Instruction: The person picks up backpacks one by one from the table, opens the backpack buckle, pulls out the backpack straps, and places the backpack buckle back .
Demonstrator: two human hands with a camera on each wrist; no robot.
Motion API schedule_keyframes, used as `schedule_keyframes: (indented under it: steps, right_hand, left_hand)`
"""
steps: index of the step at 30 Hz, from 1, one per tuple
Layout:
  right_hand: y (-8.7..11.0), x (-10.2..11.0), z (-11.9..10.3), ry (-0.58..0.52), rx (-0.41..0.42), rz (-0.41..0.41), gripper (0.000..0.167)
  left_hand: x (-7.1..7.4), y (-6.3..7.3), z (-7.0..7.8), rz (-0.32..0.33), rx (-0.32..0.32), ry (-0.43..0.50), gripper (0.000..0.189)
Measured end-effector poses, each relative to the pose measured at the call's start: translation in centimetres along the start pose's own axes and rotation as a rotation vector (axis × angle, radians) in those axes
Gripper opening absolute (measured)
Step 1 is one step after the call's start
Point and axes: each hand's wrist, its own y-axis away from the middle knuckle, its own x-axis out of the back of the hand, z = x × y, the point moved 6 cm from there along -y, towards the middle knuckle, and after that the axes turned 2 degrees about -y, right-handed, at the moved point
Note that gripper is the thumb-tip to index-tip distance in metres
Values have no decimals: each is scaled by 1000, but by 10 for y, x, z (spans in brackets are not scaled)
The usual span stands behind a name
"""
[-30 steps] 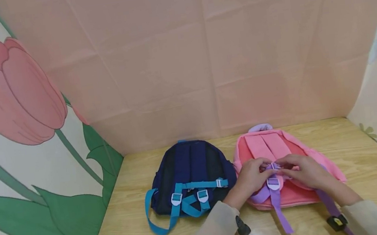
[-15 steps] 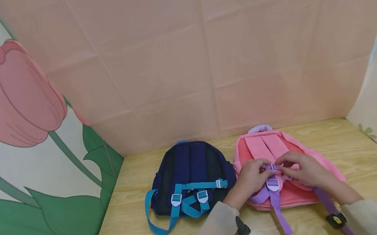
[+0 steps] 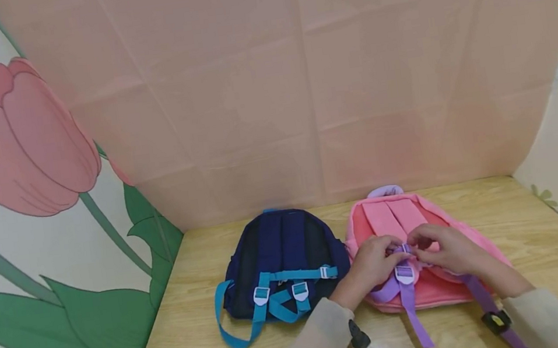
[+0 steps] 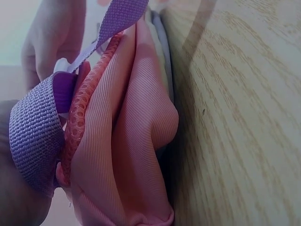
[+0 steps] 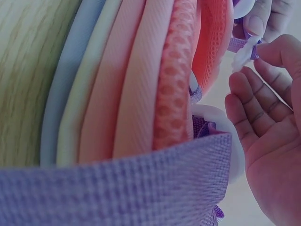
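Observation:
A pink backpack [image 3: 385,216] lies with its shoulder straps facing up on the wooden table. Over its lower middle, both hands meet at a small white strap slider [image 5: 243,55] on purple webbing. My left hand [image 3: 373,258] pinches the slider, with its thumb on the upper end in the right wrist view. From the other side, my right hand [image 3: 444,246] pinches the purple strap [image 5: 255,52] beside the slider, its remaining fingers loosely bent. Just below the hands sits a larger white buckle [image 3: 404,274], with a purple strap tail [image 3: 415,315] hanging from it onto the table.
Left of the pink bag lies a navy backpack [image 3: 282,238] with turquoise straps [image 3: 245,340] and white buckles. Dark wrist devices show at both sleeves. A pinkish cloth backdrop [image 3: 250,113] rises behind the table [image 3: 183,328], with printed floral panels at the sides.
The right hand's fingers arch slightly higher beside the slider. The left hand and both backpacks stay in place.

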Motion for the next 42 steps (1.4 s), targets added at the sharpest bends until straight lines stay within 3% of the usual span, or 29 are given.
schedule_keyframes:
  steps: [14, 27, 42]
  right_hand:
    - [0, -2, 6, -35, 27, 17, 30]
    - [3, -4, 8, -138, 34, 21, 31]
    - [1, -4, 5, -89, 13, 12, 26]
  left_hand:
    - [0, 0, 0, -14, -23, -10, 28]
    - [-2, -2, -2, -15, -18, -16, 28]
    - [2, 2, 2, -21, -15, 7, 27]
